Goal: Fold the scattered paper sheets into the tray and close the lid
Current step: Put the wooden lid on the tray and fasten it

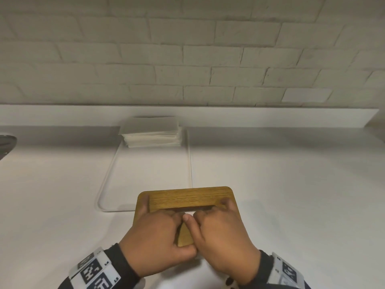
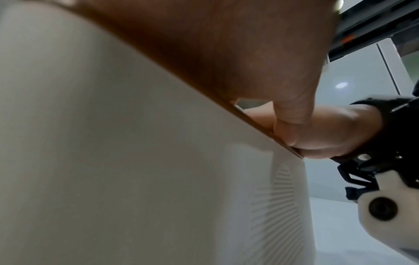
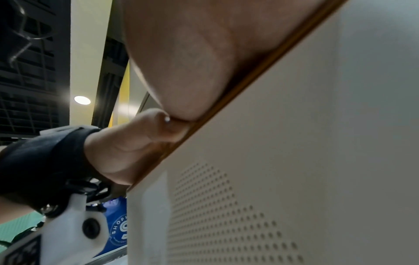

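Observation:
A wooden lid (image 1: 187,198) with a long slot is tilted above the white counter, near the front end of a clear tray (image 1: 105,184). My left hand (image 1: 158,222) and right hand (image 1: 214,222) grip it side by side, fingers curled into the slot and thumbs on its near face. A stack of folded white paper sheets (image 1: 152,132) lies at the tray's far end. The left wrist view shows the lid's white underside (image 2: 136,161) and my left thumb (image 2: 292,116) on its wooden edge. In the right wrist view the lid's underside (image 3: 294,161) is perforated, and my right hand (image 3: 192,62) presses on its edge.
A white raised ledge (image 1: 270,117) runs along the back under a pale brick wall (image 1: 187,49). A dark rounded object (image 1: 6,144) pokes in at the left edge. White counter surface (image 1: 291,195) spreads to both sides of the tray.

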The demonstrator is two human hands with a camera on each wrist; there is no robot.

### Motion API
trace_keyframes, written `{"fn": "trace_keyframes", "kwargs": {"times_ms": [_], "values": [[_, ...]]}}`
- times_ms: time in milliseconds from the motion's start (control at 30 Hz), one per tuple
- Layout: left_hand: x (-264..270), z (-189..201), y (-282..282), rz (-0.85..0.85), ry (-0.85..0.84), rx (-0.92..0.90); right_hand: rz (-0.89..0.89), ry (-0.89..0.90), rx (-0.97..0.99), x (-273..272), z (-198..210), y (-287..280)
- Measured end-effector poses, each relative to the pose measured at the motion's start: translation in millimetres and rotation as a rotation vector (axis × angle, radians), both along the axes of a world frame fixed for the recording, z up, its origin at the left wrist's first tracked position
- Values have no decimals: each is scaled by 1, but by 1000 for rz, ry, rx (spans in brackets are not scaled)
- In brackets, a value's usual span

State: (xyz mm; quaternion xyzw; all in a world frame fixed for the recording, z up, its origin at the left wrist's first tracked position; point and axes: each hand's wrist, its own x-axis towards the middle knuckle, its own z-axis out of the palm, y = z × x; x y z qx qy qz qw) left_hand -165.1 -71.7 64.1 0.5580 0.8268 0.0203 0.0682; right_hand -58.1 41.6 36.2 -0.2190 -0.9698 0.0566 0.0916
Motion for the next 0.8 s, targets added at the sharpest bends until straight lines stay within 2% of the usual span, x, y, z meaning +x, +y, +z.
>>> {"fn": "trace_keyframes", "kwargs": {"times_ms": [300,500,633,800], "values": [[-2,-2,0,0,3,4,36,-92,-66,-3,12,6],[-1,2,6,14,38,-78,66,-88,-97,-2,18,7],[-4,2,8,14,10,-101,71,-35,-52,0,13,8],[-6,1,7,7,-29,-114,24,39,97,-3,-4,8]]}}
